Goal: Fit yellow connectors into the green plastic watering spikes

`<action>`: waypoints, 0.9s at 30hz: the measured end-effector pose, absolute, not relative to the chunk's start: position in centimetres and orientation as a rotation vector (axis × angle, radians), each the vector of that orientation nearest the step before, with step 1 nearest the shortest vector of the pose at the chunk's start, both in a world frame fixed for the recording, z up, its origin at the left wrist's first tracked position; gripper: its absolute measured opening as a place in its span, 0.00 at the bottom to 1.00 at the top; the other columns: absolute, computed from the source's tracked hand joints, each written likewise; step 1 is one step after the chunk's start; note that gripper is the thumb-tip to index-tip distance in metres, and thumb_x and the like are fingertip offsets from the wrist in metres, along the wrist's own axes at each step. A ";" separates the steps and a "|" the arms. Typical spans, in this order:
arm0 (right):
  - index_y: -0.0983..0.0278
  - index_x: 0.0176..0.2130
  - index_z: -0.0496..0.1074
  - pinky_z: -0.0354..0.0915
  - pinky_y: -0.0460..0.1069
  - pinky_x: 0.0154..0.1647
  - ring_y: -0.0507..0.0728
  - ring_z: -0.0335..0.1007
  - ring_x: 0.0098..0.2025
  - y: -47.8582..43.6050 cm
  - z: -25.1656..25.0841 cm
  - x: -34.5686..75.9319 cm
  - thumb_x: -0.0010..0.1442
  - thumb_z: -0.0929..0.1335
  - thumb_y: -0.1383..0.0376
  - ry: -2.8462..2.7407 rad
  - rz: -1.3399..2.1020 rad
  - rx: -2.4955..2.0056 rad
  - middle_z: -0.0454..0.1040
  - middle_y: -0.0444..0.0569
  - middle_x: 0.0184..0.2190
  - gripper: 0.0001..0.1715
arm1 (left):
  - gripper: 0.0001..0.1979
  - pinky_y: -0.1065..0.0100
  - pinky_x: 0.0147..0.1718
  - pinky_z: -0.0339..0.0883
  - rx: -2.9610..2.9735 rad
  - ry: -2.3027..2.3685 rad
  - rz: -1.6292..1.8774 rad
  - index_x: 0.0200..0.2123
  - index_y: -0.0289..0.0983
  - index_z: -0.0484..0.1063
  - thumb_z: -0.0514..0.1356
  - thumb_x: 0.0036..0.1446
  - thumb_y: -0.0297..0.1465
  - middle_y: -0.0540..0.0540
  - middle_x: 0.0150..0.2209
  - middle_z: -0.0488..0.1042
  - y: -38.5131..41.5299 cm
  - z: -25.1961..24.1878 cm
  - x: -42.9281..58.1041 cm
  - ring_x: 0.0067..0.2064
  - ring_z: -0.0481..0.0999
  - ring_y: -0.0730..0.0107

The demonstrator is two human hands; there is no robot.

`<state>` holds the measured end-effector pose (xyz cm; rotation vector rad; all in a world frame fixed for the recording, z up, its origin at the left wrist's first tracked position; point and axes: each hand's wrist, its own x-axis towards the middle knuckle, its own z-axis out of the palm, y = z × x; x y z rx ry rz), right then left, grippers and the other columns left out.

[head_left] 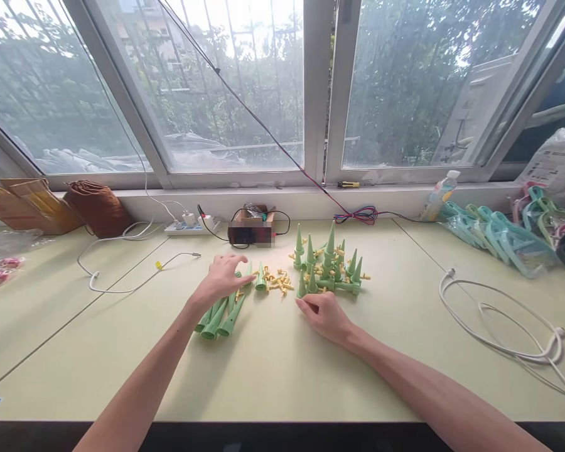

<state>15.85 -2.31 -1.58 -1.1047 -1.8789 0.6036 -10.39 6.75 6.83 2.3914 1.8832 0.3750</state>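
Observation:
My left hand (226,276), thumb and forefinger apart, is over a group of green plastic cones (211,326) lying on their sides. Close to its thumb another green cone (260,277) stands upright. Beside that cone is a loose heap of small yellow pegs (280,284). To the right stands a cluster of green cones (329,257) joined with green tubes and yellow pegs, points upward. At the cluster's front left corner, my right hand (324,316) rests with curled fingers, thumb and forefinger together. What lies inside its pinch is hidden.
The cones stand on a pale yellow table (273,376). Behind them are a power strip (191,227), a small box (252,232) and bundled cable (358,215). White cables (499,345) lie right, near bagged teal clips (499,235) and a bottle (440,196). A brown pouch (96,208) sits back left.

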 end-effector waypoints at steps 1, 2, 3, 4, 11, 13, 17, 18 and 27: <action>0.61 0.20 0.49 0.44 0.47 0.23 0.49 0.41 0.21 -2.3 -1.6 15.9 0.69 0.60 0.56 -1.883 0.597 -1.107 0.48 0.39 0.17 0.28 | 0.25 0.52 0.54 0.62 2.424 1.824 0.307 0.49 0.40 0.74 0.64 0.51 0.46 0.38 0.54 0.75 6.5 6.8 -10.2 0.60 0.66 0.43; 0.62 0.20 0.50 0.44 0.47 0.23 0.49 0.42 0.21 -2.2 -1.6 15.9 0.69 0.60 0.56 -1.887 0.591 -1.109 0.48 0.39 0.17 0.28 | 0.28 0.52 0.55 0.61 2.452 1.770 0.252 0.51 0.40 0.73 0.65 0.49 0.48 0.37 0.54 0.75 6.3 6.7 -9.9 0.60 0.66 0.43; 0.62 0.20 0.50 0.44 0.47 0.23 0.49 0.42 0.21 -2.2 -1.7 15.9 0.69 0.60 0.56 -1.890 0.587 -1.110 0.49 0.39 0.17 0.28 | 0.30 0.51 0.56 0.60 2.473 1.738 0.209 0.53 0.40 0.72 0.65 0.49 0.49 0.36 0.52 0.76 6.1 6.6 -9.6 0.59 0.67 0.43; 0.62 0.20 0.50 0.44 0.47 0.23 0.49 0.42 0.21 -2.2 -1.7 15.9 0.69 0.60 0.57 -1.891 0.586 -1.109 0.49 0.39 0.17 0.28 | 0.32 0.50 0.57 0.58 2.488 1.725 0.168 0.53 0.40 0.71 0.65 0.49 0.50 0.36 0.49 0.77 5.9 6.4 -9.2 0.57 0.69 0.44; 0.62 0.22 0.47 0.43 0.48 0.24 0.49 0.40 0.22 -1.9 -2.1 15.9 0.68 0.60 0.58 -1.873 0.619 -1.087 0.46 0.38 0.18 0.26 | 0.22 0.45 0.61 0.50 2.544 1.769 -0.068 0.52 0.39 0.71 0.58 0.59 0.44 0.38 0.43 0.79 5.6 5.7 -8.1 0.49 0.75 0.47; 0.62 0.22 0.47 0.43 0.48 0.24 0.49 0.40 0.22 -1.9 -2.1 15.9 0.68 0.60 0.58 -1.874 0.622 -1.084 0.47 0.38 0.18 0.26 | 0.18 0.50 0.57 0.55 2.537 1.778 -0.049 0.51 0.40 0.72 0.58 0.59 0.40 0.38 0.45 0.80 5.7 5.7 -8.2 0.50 0.75 0.47; 0.62 0.21 0.47 0.42 0.48 0.24 0.49 0.40 0.22 -2.0 -1.8 15.9 0.67 0.61 0.58 -1.866 0.634 -1.080 0.46 0.38 0.18 0.26 | 0.17 0.57 0.52 0.60 2.517 1.781 0.004 0.51 0.40 0.74 0.56 0.59 0.33 0.38 0.47 0.80 6.0 5.6 -8.4 0.51 0.75 0.48; 0.62 0.21 0.47 0.42 0.48 0.24 0.49 0.40 0.22 -2.0 -1.8 15.9 0.67 0.61 0.58 -1.864 0.638 -1.079 0.46 0.38 0.18 0.26 | 0.17 0.57 0.51 0.61 2.516 1.792 0.003 0.51 0.39 0.74 0.55 0.59 0.31 0.37 0.46 0.80 6.1 5.5 -8.5 0.50 0.76 0.48; 0.62 0.21 0.47 0.43 0.48 0.24 0.49 0.40 0.21 -1.9 -1.8 16.0 0.67 0.61 0.58 -1.856 0.631 -1.068 0.46 0.38 0.17 0.26 | 0.20 0.62 0.49 0.61 2.483 1.875 0.125 0.51 0.38 0.74 0.52 0.58 0.24 0.39 0.44 0.81 5.7 4.8 -8.4 0.49 0.76 0.54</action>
